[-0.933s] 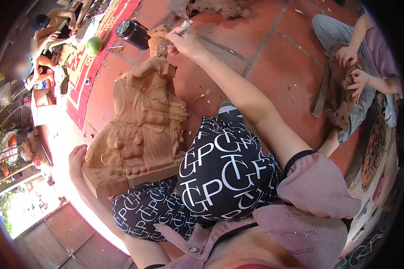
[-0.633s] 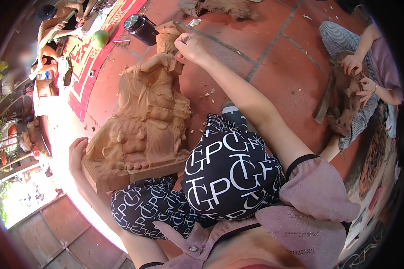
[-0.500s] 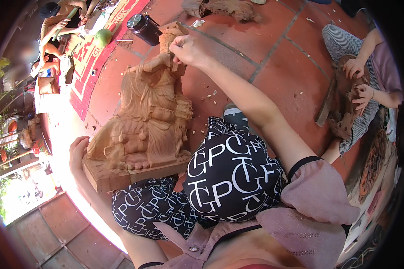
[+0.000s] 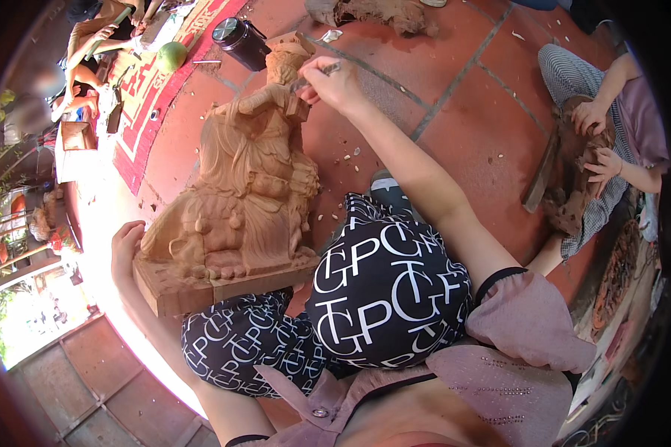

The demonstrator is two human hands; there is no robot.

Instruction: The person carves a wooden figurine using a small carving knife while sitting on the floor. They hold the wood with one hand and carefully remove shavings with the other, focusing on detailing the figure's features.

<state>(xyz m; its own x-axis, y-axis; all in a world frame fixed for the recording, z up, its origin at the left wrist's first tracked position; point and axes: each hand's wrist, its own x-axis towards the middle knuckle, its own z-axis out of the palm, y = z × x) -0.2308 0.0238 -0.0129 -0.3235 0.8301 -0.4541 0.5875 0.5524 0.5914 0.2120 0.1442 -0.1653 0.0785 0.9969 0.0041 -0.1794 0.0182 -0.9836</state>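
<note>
A carved wooden statue (image 4: 265,175) of a robed figure on a beast leans across my lap, its head away from me and its block base (image 4: 201,287) near my knees. My left hand (image 4: 128,246) is curled against the statue's left side, by the back of the base, steadying it. At the upper right of the carving, my right hand (image 4: 337,86) is closed in a pinch beside the figure's neck and chest. A small greyish thing shows at its fingertips, too small to name.
A black jar with a lid (image 4: 240,45) stands past the statue's head. Beyond are a green round fruit (image 4: 171,56) and a red patterned mat (image 4: 145,112). At right, another person's hands (image 4: 600,160) rest on a rough brown wood piece (image 4: 574,201). A gnarled log (image 4: 376,16) lies at the top.
My right hand has shifted right and slightly down from the figure's face to beside its neck, its fingers turned. My left hand stays at the statue's side.
</note>
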